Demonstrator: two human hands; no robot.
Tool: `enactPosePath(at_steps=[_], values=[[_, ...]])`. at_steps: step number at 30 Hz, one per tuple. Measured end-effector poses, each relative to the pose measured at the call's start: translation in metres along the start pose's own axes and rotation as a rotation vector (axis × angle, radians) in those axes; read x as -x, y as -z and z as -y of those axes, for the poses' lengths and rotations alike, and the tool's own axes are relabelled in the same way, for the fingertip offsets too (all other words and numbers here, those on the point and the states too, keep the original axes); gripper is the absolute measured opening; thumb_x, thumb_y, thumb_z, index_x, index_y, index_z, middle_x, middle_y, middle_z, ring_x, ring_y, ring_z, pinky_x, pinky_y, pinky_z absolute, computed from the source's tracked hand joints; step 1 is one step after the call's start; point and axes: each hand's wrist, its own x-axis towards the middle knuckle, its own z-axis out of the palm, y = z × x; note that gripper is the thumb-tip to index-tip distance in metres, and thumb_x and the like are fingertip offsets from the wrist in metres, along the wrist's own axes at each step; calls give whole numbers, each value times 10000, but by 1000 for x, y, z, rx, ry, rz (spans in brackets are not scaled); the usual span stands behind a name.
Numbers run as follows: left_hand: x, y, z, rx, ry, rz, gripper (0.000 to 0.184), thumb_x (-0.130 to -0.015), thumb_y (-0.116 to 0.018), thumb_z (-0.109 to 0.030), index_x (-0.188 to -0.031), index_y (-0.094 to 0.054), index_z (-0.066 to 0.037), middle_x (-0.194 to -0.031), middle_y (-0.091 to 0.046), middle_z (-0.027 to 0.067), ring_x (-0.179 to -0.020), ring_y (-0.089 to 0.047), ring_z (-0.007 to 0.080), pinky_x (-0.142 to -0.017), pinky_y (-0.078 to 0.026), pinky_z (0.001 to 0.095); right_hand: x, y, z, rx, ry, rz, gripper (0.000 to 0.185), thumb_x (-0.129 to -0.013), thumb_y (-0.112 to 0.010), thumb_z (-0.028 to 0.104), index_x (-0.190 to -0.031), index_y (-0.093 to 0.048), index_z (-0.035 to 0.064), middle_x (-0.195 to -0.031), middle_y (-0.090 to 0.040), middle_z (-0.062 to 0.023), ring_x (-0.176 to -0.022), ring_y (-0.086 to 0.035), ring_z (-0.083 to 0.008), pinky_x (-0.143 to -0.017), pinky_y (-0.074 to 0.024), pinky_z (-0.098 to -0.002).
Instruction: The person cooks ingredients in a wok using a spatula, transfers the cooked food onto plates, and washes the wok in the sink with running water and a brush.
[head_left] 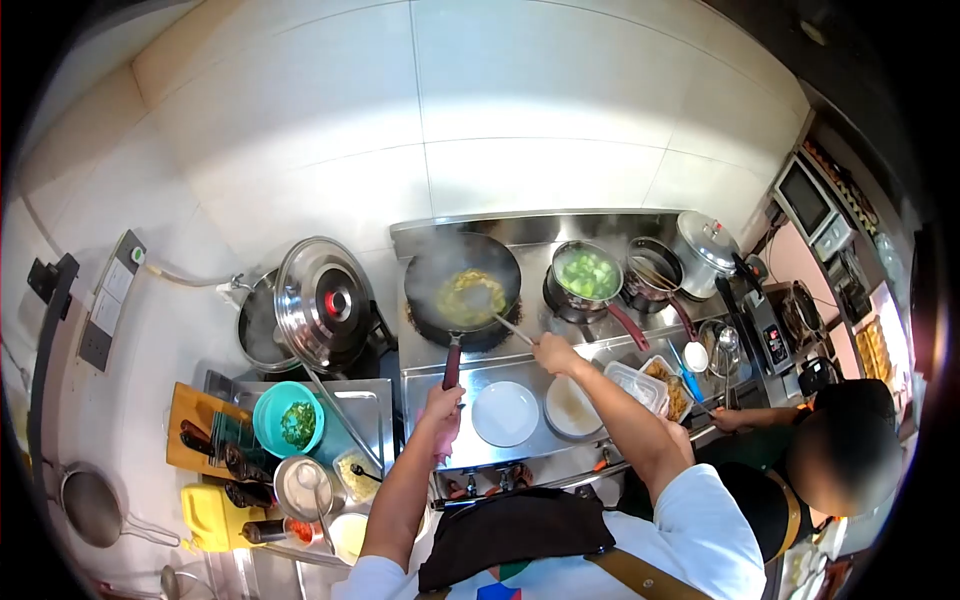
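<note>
Black round frying pan, steaming at the centre of the frame: its dark-red handle is gripped by the left hand; a long silvery ladle, dipped in yellowish food, is grasped by the right hand.

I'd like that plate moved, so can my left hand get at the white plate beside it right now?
Probably yes, but not while the left hand grips the pan handle; freed, it has the white plate just to its right, with nothing seen covering it.
</note>
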Motion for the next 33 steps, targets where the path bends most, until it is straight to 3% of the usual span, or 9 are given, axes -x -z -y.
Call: enactPosePath(at_steps=[1, 4, 10, 15, 19, 20, 24, 25, 33], values=[[4, -6, -1, 28, 1, 3, 124, -844, -671, -170, -904, -581, -107, -610, -509, -33, -433, -420, 66, -364, -304, 253, 1, 3, 2, -220, -63, 53, 297, -949, -473, 172, -1097, -657, -8, -669, -614, -147, -447, -583, -203, -330, -410, -362], [5, -23, -2, 39, -2, -34, 109, -834, -657, -127, -865, -561, -87, -595, -496, -28, -412, -417, 72, -346, -285, 262, 1, 6, 4, -702, -156, 64, 258, -950, -481, 165, -1057, -641, -7, -670, -572, -77, -413, -486, -126, -316, -362, -301], [8, -35, 3, 16, -8, -108, 130, -839, -651, -110, -895, -540, -73, -571, -477, -26, -398, -413, 77, -337, -284, 271, 9, -12, 26, -1029, -278, 6, 198, -960, -504, 185, -839, -549, 35, -666, -527, -32, -422, -422, -86, -317, -321, -264], [7, -36, 1, -13, -18, -113, 122, -845, -649, -126, -883, -546, -72, -570, -479, -25, -399, -415, 80, -340, -290, 274, 23, -24, 29, -1329, -220, 157, 224, -968, -553, 235, -1054, -551, 28, -694, -534, -18, -443, -412, -75, -340, -305, -240], [8, -35, 2, -19, -27, -110, 117, -841, -649, -134, -874, -558, -68, -571, -484, -21, -399, -420, 84, -341, -297, 279, 40, 27, 34, -859, -149, 72, 443, -910, -622, 212, -1301, -562, 14, -672, -559, 2, -423, -426, -68, -338, -324, -243], [10, -36, 0, -21, -32, -118, 117, -840, -649, -136, -872, -560, -66, -569, -485, -20, -399, -421, 86, -341, -298, 281, 40, 42, 32, -598, -81, -6, 387, -874, -644, 202, -1200, -632, -6, -684, -612, -41, -417, -502, -96, -377, -408, -279], [11, -38, -2, -70, -42, -149, 122, -837, -648, -134, -885, -565, -58, -562, -497, -12, -399, -438, 98, -345, -309, 287, 32, 83, 31, 515, 331, -320, 419, -768, -625, 131, -1182, -681, 115, -880, -721, -164, -774, -713, -280, -677, -547, -424], [12, -39, -4, -76, -48, -154, 125, -837, -649, -133, -889, -566, -55, -562, -501, -9, -400, -443, 102, -346, -312, 289, 42, 95, 46, 610, 285, -305, 428, -763, -597, 117, -1172, -696, 192, -915, -720, -154, -881, -692, -331, -719, -545, -454], [12, -37, -3, -104, -46, -179, 143, -828, -654, -125, -907, -580, -32, -571, -526, 25, -409, -476, 134, -377, -357, 316, 54, 123, 87, 1030, 334, -201, 260, -821, -616, 119, -1054, -729, 145, -919, -717, -113, -876, -712, -297, -702, -556, -415]])
